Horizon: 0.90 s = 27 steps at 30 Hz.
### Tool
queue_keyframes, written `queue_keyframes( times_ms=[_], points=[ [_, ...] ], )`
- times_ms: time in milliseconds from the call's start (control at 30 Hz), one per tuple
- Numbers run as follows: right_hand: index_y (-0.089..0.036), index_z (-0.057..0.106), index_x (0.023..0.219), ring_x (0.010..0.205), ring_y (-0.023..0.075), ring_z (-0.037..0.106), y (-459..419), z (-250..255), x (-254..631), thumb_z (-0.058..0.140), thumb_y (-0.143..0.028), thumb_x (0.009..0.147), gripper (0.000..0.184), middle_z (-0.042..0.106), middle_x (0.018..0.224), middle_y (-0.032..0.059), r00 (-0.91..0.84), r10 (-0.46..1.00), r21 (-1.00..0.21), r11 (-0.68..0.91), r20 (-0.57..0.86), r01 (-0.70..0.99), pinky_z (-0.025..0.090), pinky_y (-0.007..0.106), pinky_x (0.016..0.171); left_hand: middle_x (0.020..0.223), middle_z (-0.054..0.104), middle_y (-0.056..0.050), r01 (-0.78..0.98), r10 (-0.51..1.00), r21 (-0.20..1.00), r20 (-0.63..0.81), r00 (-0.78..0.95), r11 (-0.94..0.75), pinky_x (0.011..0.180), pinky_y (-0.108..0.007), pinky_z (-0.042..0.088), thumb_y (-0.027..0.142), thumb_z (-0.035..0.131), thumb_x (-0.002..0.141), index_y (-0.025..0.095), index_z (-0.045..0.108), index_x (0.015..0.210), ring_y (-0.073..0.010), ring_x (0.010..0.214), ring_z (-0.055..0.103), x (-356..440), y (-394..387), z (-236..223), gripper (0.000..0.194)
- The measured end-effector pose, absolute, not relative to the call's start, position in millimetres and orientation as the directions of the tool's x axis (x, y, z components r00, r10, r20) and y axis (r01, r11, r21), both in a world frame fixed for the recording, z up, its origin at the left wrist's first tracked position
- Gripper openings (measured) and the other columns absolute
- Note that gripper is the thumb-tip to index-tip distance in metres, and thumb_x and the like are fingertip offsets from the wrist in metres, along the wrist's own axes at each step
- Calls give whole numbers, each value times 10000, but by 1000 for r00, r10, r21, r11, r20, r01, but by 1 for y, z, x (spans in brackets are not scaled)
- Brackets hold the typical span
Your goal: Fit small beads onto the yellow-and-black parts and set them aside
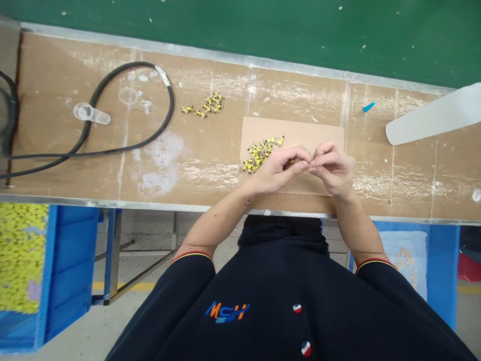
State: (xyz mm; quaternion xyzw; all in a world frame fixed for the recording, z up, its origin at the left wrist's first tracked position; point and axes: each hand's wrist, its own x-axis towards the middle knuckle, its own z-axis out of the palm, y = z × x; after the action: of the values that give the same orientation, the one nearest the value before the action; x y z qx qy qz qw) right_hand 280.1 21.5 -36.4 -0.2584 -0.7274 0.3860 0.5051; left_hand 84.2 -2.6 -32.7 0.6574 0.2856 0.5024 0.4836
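My left hand (278, 168) and my right hand (332, 168) meet above a cardboard sheet (293, 131), their fingertips pinching a tiny pale part (310, 163) too small to identify. Just left of my left hand lies a heap of yellow insulated crimp terminals (259, 154) on the sheet, and a few yellow pieces show between my hands. Farther left and beyond the sheet, a smaller cluster of the same yellow terminals (206, 105) rests on the cardboard-covered bench (188, 175).
A black cable (112, 149) loops across the bench's left side beside a clear plastic piece (90, 114). A white plastic blade (432, 114) juts in at the right, near a small blue piece (369, 107). Below the bench stand blue crates, the left one (22, 255) full of yellow parts.
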Motion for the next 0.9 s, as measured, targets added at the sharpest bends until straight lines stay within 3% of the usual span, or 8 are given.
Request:
queue_keyframes(
  times_ms=[233,400,533,633,733,900],
  points=[
    [-310,788,954,690,118,606,17,-32,274,811,-304,905,55,619,792,-17,-303,687,-684,717,660,136,501,293,582,731,557,11,-30,846,882,460,269,-470,615,-251,378,403,562,1042,193,598,825,-96,634,464,85,-2,-36,304],
    [-284,761,961,670,121,596,14,-33,272,758,-213,914,86,668,802,-11,-321,676,-652,732,663,195,469,289,564,708,549,21,-3,848,871,479,229,-491,595,-243,366,378,561,1039,192,586,816,-87,609,453,88,-3,-37,292],
    [-261,722,917,650,121,569,15,-31,275,721,-219,924,43,663,783,-14,-333,684,-645,727,649,236,445,287,554,751,552,12,-38,898,923,381,218,-383,611,-252,374,437,590,1016,195,595,867,-87,640,467,89,-3,-42,284],
    [-240,704,883,638,116,548,21,-30,280,691,-202,925,58,658,773,-11,-374,702,-635,710,606,305,426,280,554,826,536,12,-207,962,948,264,74,-244,577,-244,359,456,602,969,224,562,994,-79,630,448,82,4,-52,237],
    [-222,701,853,623,112,535,28,-32,285,671,-174,905,77,653,761,-6,-420,719,-603,694,553,394,415,277,559,851,515,16,-301,988,942,128,-81,-147,551,-228,349,348,577,924,246,495,1026,-71,613,442,72,13,-60,166],
    [-218,703,809,617,124,531,31,-40,286,645,-188,881,98,645,733,1,-444,734,-543,680,514,493,430,288,590,929,567,17,-249,974,955,111,-196,-159,555,-245,388,256,567,907,273,463,1063,-47,569,428,66,18,-61,188]
  ],
)
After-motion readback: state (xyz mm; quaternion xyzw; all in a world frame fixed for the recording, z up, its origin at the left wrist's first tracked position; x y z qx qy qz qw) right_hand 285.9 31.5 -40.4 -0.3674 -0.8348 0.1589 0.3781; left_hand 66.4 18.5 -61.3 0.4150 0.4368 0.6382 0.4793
